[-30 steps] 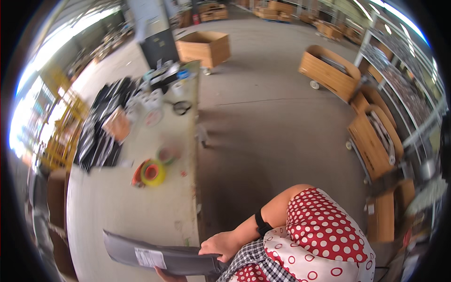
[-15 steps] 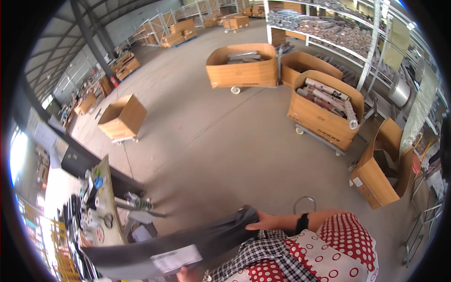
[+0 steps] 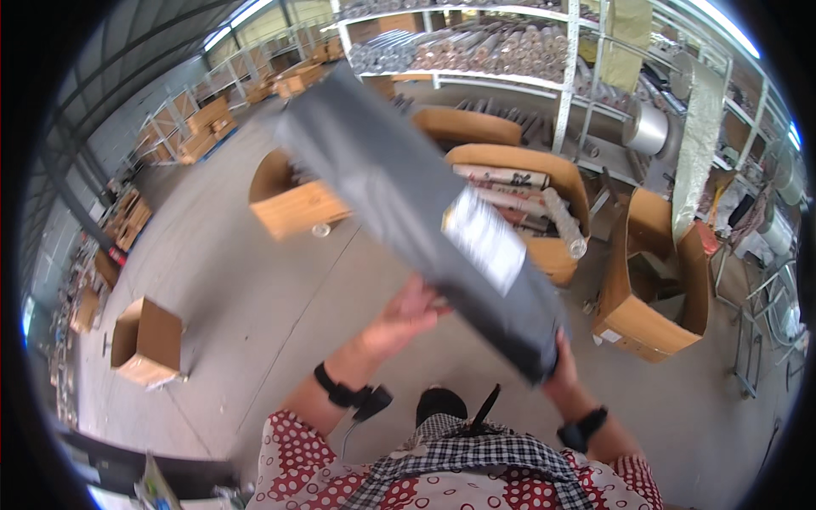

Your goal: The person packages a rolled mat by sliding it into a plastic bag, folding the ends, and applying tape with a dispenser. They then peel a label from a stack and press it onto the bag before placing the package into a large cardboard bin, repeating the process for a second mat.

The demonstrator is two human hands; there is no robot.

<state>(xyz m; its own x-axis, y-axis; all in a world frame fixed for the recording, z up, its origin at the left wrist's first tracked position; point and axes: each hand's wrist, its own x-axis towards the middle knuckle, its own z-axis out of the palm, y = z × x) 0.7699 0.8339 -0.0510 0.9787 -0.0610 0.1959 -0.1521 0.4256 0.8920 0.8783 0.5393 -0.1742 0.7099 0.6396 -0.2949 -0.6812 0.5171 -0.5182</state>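
A long dark grey plastic mailing bag (image 3: 374,174) with a white label (image 3: 484,238) slants across the middle, its far end up at the left and its near end down at the right. My right hand (image 3: 559,365) grips the near end, its fingers partly hidden behind the bag. My left hand (image 3: 410,308) holds the bag's lower left edge near mid-length, its fingertips blurred and partly covered by the bag. The bag looks filled and stiff, and its contents cannot be seen.
A wheeled carton of wrapped rolls (image 3: 557,255) stands beyond the bag. To its right is an open carton (image 3: 650,327), with racks of rolls (image 3: 493,51) behind. Another carton (image 3: 149,340) stands at the left, and a table corner (image 3: 153,480) shows at the lower left.
The bag has been lifted and swung from the lower left to the middle, turning diagonal. The view has turned right, so the table has slid toward the lower left edge.
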